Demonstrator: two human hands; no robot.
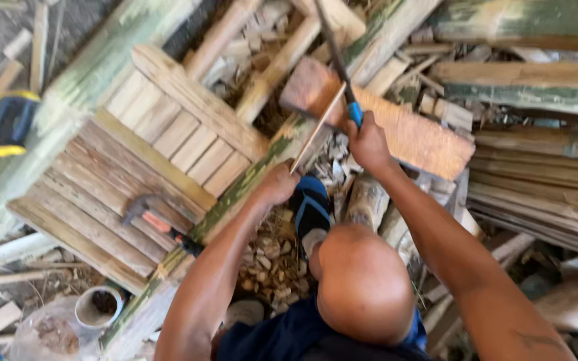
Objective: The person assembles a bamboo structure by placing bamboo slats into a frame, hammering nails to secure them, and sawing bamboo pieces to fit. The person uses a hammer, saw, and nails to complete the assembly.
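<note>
From left I see a claw hammer with an orange handle (pixel 152 215) lying on the slatted wooden panel (pixel 155 154), my left hand (pixel 277 184) clamped on a thin bamboo strip (pixel 316 130), my right hand (pixel 367 144) gripping a blue-handled knife (pixel 342 77) over the reddish wooden block (pixel 403 130)

Our two hands are out in front, both closed tight.

Our left hand (pixel 277 184) is a fist, lower and nearer us than the right. Our right hand (pixel 367 142) grips higher up, arm stretched out almost straight.
</note>
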